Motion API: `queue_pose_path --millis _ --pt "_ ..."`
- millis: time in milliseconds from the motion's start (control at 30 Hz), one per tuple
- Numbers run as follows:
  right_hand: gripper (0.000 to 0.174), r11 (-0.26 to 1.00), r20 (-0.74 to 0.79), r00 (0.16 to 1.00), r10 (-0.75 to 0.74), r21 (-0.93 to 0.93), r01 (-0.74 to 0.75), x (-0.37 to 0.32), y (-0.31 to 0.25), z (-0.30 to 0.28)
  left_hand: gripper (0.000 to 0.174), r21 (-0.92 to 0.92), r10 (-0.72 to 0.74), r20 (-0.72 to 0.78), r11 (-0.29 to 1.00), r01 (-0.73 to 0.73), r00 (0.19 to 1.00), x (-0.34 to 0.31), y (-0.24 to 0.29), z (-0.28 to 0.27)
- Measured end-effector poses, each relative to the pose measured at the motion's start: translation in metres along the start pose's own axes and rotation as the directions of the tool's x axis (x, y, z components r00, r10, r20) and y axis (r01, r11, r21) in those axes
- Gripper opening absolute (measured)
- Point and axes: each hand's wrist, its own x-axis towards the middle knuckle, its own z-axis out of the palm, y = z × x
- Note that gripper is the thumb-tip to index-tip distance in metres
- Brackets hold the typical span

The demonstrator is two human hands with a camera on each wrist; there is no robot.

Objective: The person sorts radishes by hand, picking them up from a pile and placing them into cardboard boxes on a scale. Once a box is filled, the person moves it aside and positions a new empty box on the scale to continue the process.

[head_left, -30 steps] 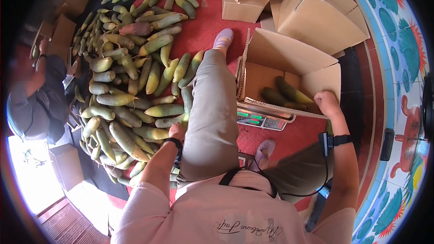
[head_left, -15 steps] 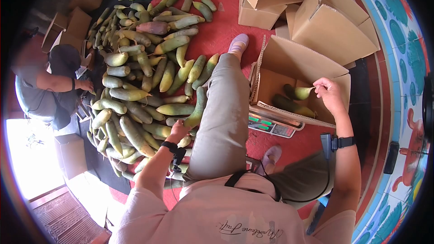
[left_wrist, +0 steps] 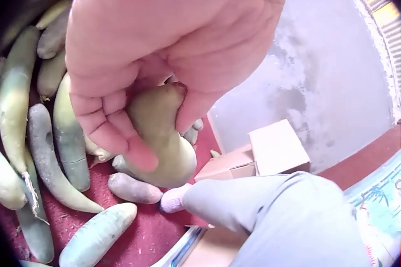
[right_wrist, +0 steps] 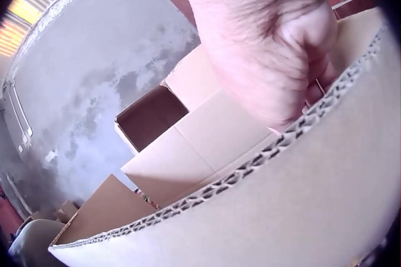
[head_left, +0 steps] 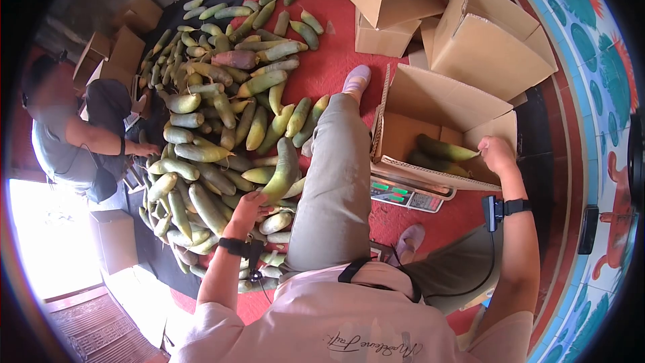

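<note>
The left hand [head_left: 250,207] is wrapped round one end of a gourd [head_left: 282,168], fingers and thumb curled under it. The long body stands up clear of the pile [head_left: 201,121], just beside the outstretched leg [head_left: 336,175]. Gripping it by the end looks like the handiest way to pull such a length free of its neighbours.

The right hand [head_left: 498,154] has its fingers curled over the near flap of the box [head_left: 437,104], seemingly to hold the mouth open. Inside, other gourds [head_left: 445,150] lie along the bottom with plenty of room above them. The box sits on a scale [head_left: 403,196], whose display pokes out toward the person.

Between pile and box the leg is the only barrier, and the way over it is open. Further boxes [head_left: 490,40] crowd the far side, and another person [head_left: 74,134] crouches at the pile's outer edge.
</note>
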Motion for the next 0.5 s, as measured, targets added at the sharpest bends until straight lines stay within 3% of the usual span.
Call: queue_pose_path --millis 133,233,333,400,433,500 --pt "0.011 0.999 0.023 0.999 -0.032 -0.031 0.033 -0.012 0.003 0.001 0.032 -0.084 0.118 -0.017 0.989 -0.119 0.993 -0.018 0.005 -0.015" --pt "0.01 0.996 -0.094 0.994 -0.056 -0.079 0.049 -0.025 -0.002 -0.01 0.035 -0.123 0.241 -0.006 0.963 -0.24 0.97 -0.054 0.036 -0.003" --pt "0.012 0.998 -0.187 0.98 -0.067 -0.023 0.064 -0.047 -0.021 -0.03 0.036 -0.174 0.387 0.028 0.91 -0.376 0.922 -0.077 0.055 0.005" --pt "0.013 0.974 -0.308 0.933 -0.184 0.073 0.216 -0.063 -0.034 -0.041 0.036 -0.226 0.428 0.067 0.886 -0.404 0.901 -0.091 0.066 0.01" --pt "0.013 0.973 -0.313 0.932 -0.185 0.074 0.218 -0.071 -0.043 -0.046 0.038 -0.225 0.46 0.111 0.875 -0.428 0.881 -0.1 0.073 0.016" --pt "0.014 0.915 -0.404 0.891 -0.205 0.245 0.321 -0.089 -0.064 -0.056 0.039 -0.225 0.496 0.154 0.86 -0.458 0.855 -0.115 0.084 0.027"
